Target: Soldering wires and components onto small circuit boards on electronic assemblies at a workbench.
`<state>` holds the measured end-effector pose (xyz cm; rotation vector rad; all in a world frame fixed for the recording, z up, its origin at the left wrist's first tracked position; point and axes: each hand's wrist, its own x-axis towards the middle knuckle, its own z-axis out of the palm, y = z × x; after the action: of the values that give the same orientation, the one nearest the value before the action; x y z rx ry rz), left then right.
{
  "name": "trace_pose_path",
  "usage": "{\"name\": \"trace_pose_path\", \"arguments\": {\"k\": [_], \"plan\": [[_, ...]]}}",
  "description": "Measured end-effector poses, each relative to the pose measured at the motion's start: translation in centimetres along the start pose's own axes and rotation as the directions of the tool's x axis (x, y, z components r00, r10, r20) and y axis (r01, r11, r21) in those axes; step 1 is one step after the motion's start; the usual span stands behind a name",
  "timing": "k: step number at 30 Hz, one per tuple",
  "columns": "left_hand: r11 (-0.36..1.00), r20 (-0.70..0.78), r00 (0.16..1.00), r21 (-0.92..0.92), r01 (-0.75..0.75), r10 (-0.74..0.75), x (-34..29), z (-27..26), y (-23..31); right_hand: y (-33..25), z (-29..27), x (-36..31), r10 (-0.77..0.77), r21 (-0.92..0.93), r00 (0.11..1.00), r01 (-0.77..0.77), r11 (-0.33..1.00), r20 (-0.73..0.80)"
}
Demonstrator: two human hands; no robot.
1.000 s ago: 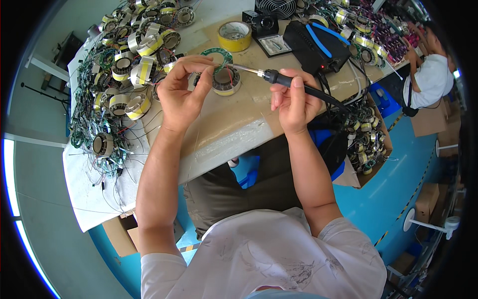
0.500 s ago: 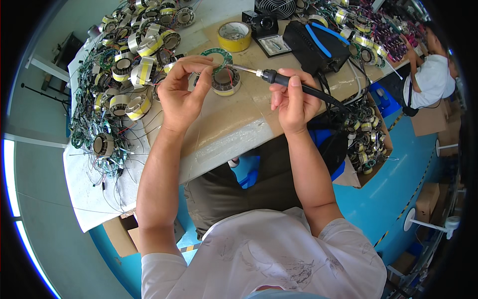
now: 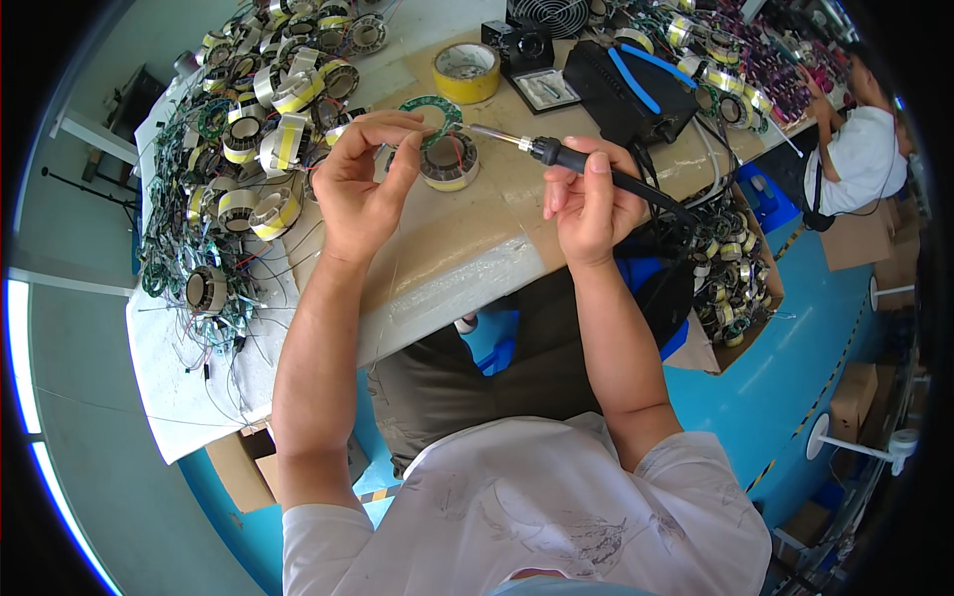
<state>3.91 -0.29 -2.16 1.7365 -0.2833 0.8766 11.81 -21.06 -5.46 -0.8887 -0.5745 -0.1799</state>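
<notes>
My right hand grips a soldering iron by its black handle, its metal tip pointing left. The tip lies just right of a green ring-shaped circuit board, with a small gap showing. My left hand is closed in a thumb-and-forefinger pinch at the board's left edge. What it pinches is hidden, though a thin strand trails below that hand. Under and beside the board sits a motor stator with a pale yellow band, and a red wire shows between the two.
A heap of stators with loose wires covers the left of the table. Beyond my hands stand a yellow tape roll and a black box with blue-handled pliers. A carton of stators is at right; another person sits beyond.
The soldering iron and my right hand have shifted slightly right, drawing the tip back from the circuit board. My left hand stays almost in place.
</notes>
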Motion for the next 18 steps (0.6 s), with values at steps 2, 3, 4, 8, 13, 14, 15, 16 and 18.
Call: {"name": "trace_pose_path", "arguments": {"k": [2,3,4,8,13,14,15,16,18], "plan": [[1.000,-0.003,1.000,-0.004,0.009,-0.009,-0.1,0.0,0.0,-0.1,0.0,-0.1,0.002,-0.003,1.000,-0.002,1.000,-0.007],[1.000,0.002,1.000,-0.007,0.010,-0.010,-0.2,0.1,0.1,-0.1,-0.1,-0.2,-0.001,-0.008,1.000,0.001,1.000,-0.007],[0.999,-0.018,1.000,-0.029,0.024,-0.024,-0.2,0.3,0.3,-0.1,-0.2,-0.2,-0.005,-0.014,1.000,0.005,1.000,-0.008],[1.000,-0.013,1.000,-0.017,0.004,-0.004,-0.3,0.0,0.2,0.0,0.0,-0.4,-0.001,-0.014,1.000,0.001,1.000,-0.024],[0.996,-0.048,0.996,-0.068,0.066,-0.069,-0.1,0.0,0.4,0.1,0.8,0.6,0.018,-0.122,0.999,-0.024,0.992,-0.051],[0.996,-0.042,0.997,-0.065,0.066,-0.069,-0.1,-0.1,0.3,0.6,0.7,1.1,0.039,-0.164,0.998,-0.048,0.985,-0.057],[0.999,-0.021,0.999,-0.028,0.039,-0.040,-0.1,-0.3,0.2,1.0,1.0,1.7,0.034,-0.246,0.996,-0.053,0.968,-0.082],[0.999,-0.015,1.000,-0.023,0.025,-0.025,-0.1,-0.3,0.2,1.1,1.4,2.4,0.026,-0.323,0.994,-0.059,0.944,-0.106],[1.000,-0.016,1.000,-0.022,0.016,-0.016,0.3,0.2,0.1,1.1,1.2,4.4,0.039,-0.457,0.991,-0.094,0.885,-0.128]]}}
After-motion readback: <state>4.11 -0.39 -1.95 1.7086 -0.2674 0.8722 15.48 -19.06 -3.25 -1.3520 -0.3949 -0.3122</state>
